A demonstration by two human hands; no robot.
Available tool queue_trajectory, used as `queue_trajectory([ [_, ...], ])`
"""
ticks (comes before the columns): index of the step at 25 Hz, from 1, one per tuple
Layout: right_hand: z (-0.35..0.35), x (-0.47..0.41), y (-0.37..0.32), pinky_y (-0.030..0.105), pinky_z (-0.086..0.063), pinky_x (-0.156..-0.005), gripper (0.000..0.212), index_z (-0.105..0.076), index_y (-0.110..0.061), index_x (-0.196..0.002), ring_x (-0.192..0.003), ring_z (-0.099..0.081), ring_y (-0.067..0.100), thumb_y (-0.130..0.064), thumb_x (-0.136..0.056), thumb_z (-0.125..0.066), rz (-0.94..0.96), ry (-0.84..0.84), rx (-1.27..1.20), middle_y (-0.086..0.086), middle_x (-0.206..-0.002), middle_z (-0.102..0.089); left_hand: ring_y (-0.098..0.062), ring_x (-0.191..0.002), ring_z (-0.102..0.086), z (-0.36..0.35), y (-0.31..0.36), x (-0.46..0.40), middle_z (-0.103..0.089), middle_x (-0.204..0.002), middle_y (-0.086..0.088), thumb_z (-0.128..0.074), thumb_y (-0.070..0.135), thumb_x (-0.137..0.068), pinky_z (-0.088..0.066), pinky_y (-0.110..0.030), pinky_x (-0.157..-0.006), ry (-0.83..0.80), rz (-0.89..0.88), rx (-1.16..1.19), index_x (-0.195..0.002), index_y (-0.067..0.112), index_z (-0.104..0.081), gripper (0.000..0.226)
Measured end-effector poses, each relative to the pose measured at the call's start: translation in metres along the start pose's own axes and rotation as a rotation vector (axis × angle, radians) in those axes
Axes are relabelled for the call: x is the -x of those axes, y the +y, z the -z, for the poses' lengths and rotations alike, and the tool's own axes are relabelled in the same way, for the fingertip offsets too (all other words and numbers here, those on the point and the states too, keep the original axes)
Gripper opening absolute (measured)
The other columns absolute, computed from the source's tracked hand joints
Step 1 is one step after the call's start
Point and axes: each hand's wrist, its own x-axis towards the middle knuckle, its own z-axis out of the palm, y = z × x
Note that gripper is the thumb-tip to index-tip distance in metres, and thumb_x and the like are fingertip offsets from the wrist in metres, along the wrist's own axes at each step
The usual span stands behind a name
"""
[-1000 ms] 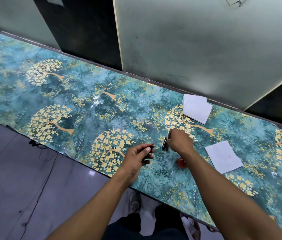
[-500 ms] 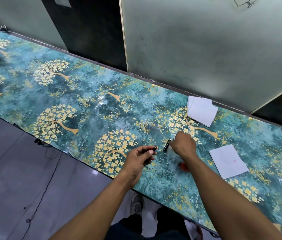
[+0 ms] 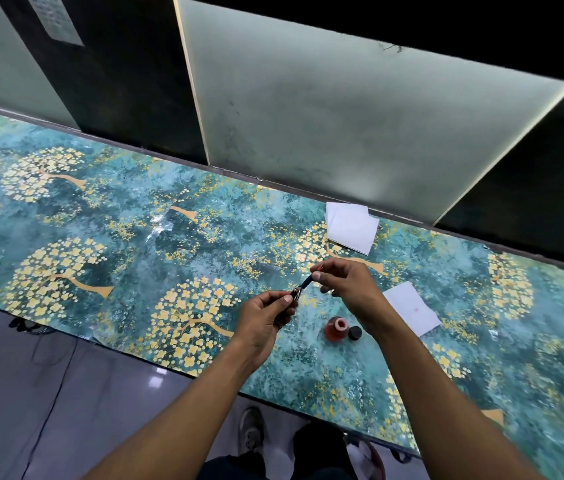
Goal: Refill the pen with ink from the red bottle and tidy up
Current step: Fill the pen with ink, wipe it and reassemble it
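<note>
My left hand (image 3: 266, 315) and right hand (image 3: 344, 284) pinch the pen (image 3: 303, 285) mid-frame; next I must join it carefully.

Bare forearms, no sleeves; dark trousers (image 3: 239, 467); grey sneaker (image 3: 252, 434) (left foot).

Both forearms stretched forward and raised. Left hand (image 3: 262, 315) pinched closed, thumb on top. Right hand (image 3: 344, 284) pinched closed, wrist bent.

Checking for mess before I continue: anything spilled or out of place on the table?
No pooled ink shows. The red bottle stands open, its black cap beside it, and the nearer white tissue carries a faint red spot.
</note>
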Motion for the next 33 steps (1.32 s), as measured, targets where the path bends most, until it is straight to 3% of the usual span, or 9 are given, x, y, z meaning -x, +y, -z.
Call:
queue_trajectory([
  [16,0.002,0.033,-0.001,0.012,-0.044,-0.053,0.013,-0.073,0.002,-0.099,-0.056,-0.058,0.001,-0.005,-0.089,-0.072,0.026,0.025,-0.017,0.006,-0.079,-0.071,-0.022,-0.071,-0.063,-0.002,-0.004,0.015,-0.070,-0.083,-0.016,-0.065,-0.004,-0.087,-0.051,-0.030,-0.071,-0.053,0.000,-0.093,-0.090,-0.001,-0.066,0.005],
  [25,0.002,0.040,0.005,0.017,-0.048,-0.056,0.015,-0.071,0.000,-0.088,-0.058,-0.059,0.007,-0.014,-0.087,-0.077,0.030,0.041,0.017,0.007,-0.076,-0.071,-0.022,-0.069,-0.063,-0.007,-0.006,0.020,-0.070,-0.081,-0.018,-0.067,-0.004,-0.086,-0.051,-0.029,-0.068,-0.059,-0.012,-0.103,-0.090,0.001,-0.062,0.007],
  [30,0.004,0.043,0.011,0.027,-0.051,-0.062,0.015,-0.072,-0.007,-0.086,-0.062,-0.060,0.011,-0.020,-0.085,-0.079,0.050,0.068,0.042,0.010,-0.080,-0.073,-0.024,-0.071,-0.062,-0.009,-0.011,0.022,-0.069,-0.085,-0.021,-0.068,-0.002,-0.086,-0.051,-0.032,-0.070,-0.082,0.010,-0.108,-0.088,0.003,-0.060,0.010],
  [33,0.006,0.048,0.013,0.025,-0.050,-0.063,0.006,-0.076,-0.014,-0.093,-0.066,-0.063,0.011,-0.017,-0.088,-0.076,0.062,0.029,0.029,0.011,-0.087,-0.075,-0.024,-0.070,-0.062,-0.012,-0.011,0.024,-0.068,-0.085,-0.021,-0.068,-0.002,-0.086,-0.051,-0.032,-0.070,-0.092,0.015,-0.095,-0.089,0.003,-0.060,0.010],
])
